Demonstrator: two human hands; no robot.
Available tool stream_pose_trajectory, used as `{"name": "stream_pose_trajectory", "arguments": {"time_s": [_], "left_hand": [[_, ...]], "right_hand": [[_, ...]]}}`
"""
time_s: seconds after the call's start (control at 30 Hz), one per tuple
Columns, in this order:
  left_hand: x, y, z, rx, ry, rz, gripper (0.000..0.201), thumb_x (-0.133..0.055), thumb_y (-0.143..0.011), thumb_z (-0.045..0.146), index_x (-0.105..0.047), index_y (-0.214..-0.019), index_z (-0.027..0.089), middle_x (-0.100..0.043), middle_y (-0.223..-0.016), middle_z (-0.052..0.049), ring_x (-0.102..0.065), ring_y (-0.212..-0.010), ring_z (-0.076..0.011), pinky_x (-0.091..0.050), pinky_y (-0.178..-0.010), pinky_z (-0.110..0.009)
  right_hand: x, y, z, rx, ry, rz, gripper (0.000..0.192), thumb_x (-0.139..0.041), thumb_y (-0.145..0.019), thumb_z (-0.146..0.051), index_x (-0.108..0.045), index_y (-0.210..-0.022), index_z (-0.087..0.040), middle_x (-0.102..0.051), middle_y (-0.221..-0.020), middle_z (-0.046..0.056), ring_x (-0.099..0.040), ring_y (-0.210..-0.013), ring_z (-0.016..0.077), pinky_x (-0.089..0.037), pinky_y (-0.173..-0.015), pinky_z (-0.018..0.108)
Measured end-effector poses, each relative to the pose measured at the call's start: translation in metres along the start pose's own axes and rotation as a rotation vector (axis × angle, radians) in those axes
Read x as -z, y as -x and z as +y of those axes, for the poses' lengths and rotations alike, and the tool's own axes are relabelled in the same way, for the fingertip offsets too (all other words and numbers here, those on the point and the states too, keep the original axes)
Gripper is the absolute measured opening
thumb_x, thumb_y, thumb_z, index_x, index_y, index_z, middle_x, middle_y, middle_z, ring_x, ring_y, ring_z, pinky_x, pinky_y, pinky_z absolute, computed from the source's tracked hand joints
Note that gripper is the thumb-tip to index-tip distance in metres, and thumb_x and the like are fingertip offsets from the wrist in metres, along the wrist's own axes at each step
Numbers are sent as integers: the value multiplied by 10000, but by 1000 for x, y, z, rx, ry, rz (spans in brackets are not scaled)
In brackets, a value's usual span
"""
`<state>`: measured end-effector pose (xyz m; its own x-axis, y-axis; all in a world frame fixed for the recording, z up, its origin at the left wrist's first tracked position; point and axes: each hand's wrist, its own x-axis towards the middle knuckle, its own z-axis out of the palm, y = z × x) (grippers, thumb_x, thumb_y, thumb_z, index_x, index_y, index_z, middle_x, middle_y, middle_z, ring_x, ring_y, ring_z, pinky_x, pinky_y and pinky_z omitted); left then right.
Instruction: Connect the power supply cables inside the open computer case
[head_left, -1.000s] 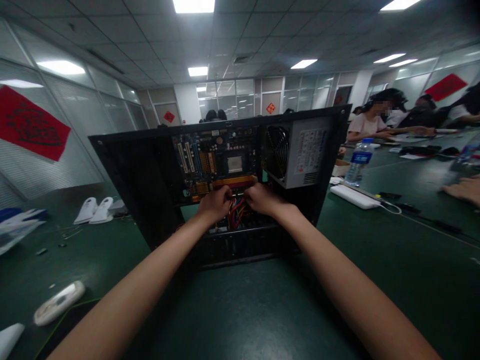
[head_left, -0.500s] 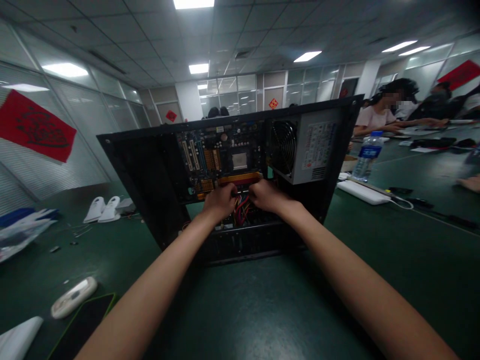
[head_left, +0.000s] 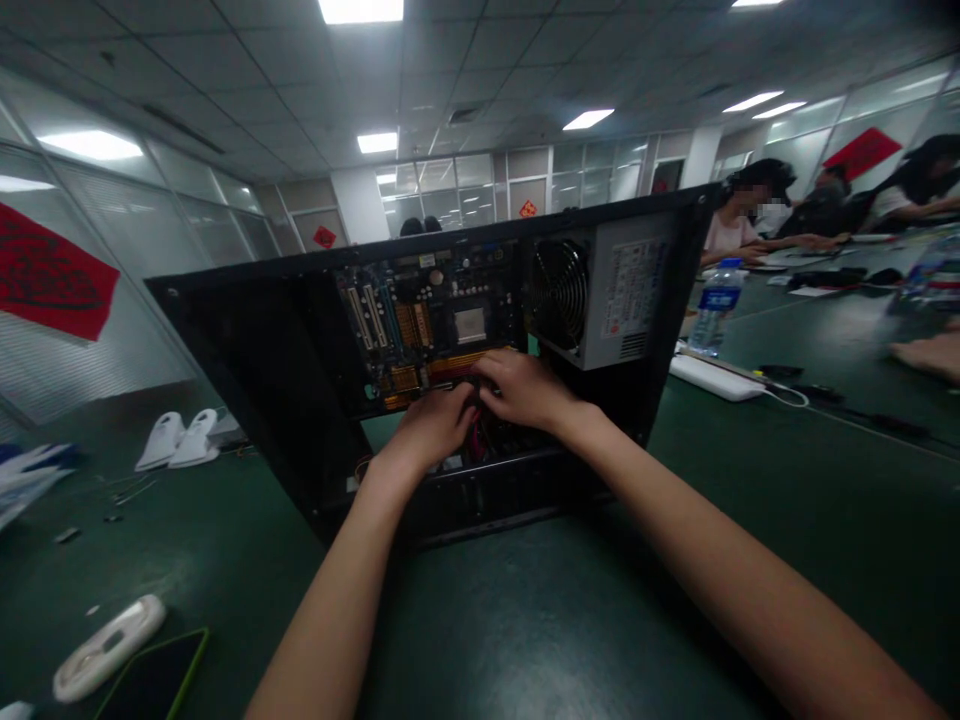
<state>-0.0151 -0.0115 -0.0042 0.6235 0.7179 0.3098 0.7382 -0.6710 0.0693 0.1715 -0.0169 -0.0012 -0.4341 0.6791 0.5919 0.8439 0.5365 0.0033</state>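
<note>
Currently | hands (head_left: 431, 430) (head_left: 521, 387) inside open-sided case (head_left: 262, 370) | close together, above lower edge (head_left: 517, 461)

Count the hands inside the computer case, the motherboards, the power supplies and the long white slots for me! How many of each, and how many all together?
Left hand and right hand: 2 hands
Motherboard: 1
Power supply: 1
Long white PCI slots: 2
Total: 6

Dim overall | ceiling panels (head_left: 589, 120) glare above me | sheen on table (head_left: 536, 640) before me | shadow inside case (head_left: 442, 243) | edges stretched
</note>
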Motion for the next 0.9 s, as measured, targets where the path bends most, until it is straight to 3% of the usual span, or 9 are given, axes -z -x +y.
{"name": "stream_pose_trajectory", "arguments": {"time_s": [0.1, 0.2, 0.53, 0.9], "left_hand": [[-4, 0, -5, -11, 73, 28, 136, -511, -959, 223, -595, -1057, 180, -711, -1102, -108, -676, -1021, -270, -506, -850, -368], [-7, 0, -8, -26, 82, 38, 148, -503, -945, 191, -590, -1063, 170, -700, -1142, -123, -663, -1070, -273, -502, -897, -376], [-1, 5, -1, -65, -95, -12, 199, -448, -976, 246, -580, -1116, 191, -724, -1022, -104, -700, -938, -267, -509, -779, -357], [1, 6, -2, -84, 50, 32, 265, -501, -927, 206, -615, -1166, 197, -715, -1152, -87, -669, -1088, -271, -507, -894, -366]], "right_hand": [[-2, 1, 1, 171, -78, 65, 246, -543, -899, -145, -638, -1126, -134, -658, -1140, 136, -577, -1090, 276, -445, -929, 392], [-6, 1, 3, 247, -131, 51, 266, -531, -925, -165, -617, -1176, -151, -643, -1180, 136, -557, -1130, 285, -438, -962, 427], [-11, 2, 4, 234, -182, -41, 148, -556, -941, -189, -636, -1061, -153, -659, -1084, 134, -554, -1059, 281, -460, -927, 436], [-13, 4, 4, 243, -185, -57, 115, -534, -972, -225, -626, -1013, -170, -661, -1016, 113, -541, -1034, 275, -463, -919, 429]]}}
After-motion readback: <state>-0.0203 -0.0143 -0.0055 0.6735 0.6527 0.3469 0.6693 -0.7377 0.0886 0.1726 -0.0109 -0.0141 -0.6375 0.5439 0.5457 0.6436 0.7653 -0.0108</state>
